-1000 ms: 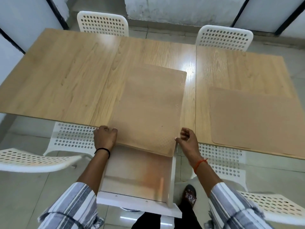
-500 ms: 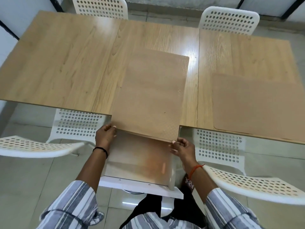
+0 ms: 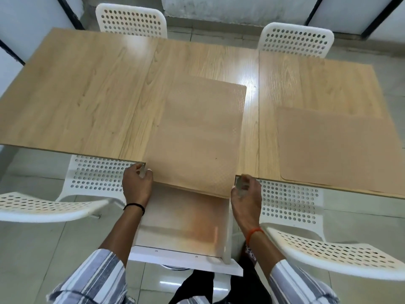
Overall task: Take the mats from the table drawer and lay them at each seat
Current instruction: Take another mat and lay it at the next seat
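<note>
A tan mat [image 3: 197, 139] lies lengthwise on the middle of the wooden table [image 3: 87, 95], its near end overhanging the open white drawer [image 3: 186, 262]. My left hand [image 3: 137, 185] pinches the mat's near-left corner at the table edge. My right hand [image 3: 245, 194], blurred, has its fingers curled at the mat's near-right corner and seems to grip it. A second tan mat [image 3: 335, 150] lies flat at the near-right seat. The visible part of the drawer floor is bare.
White perforated chairs stand round the table: far left [image 3: 131, 20], far right [image 3: 295, 40], near left [image 3: 50, 207] and near right [image 3: 328, 253]. The pulled-out drawer juts towards my legs between the two near chairs.
Both hands stayed at the mat's near corners. My right hand dropped under the right corner, then came back up beside it. The mat barely moved on the table.
</note>
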